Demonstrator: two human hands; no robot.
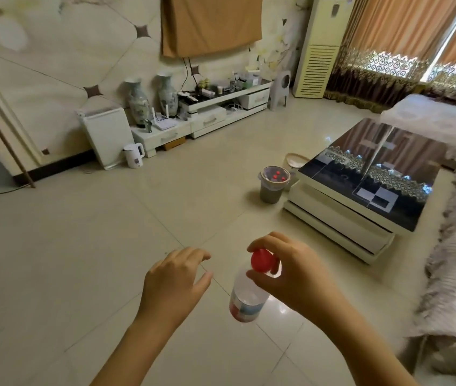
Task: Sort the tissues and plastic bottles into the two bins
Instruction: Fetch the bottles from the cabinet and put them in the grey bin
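Red-capped bottle in right hand

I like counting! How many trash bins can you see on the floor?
2. A grey bin holding red-capped bottles stands by the coffee table's corner; a pale bin sits just behind it, partly hidden by the table.

left hand relaxed, right hand pinching

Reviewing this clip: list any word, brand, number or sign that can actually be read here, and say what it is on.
None can be read.
Plastic bottle pinched by the right hand at its red cap: red, white and blue label band, lettering blurred.
White kettle: small dark mark on the front, too small to read.
Air conditioner: dark panel near the top, nothing legible.
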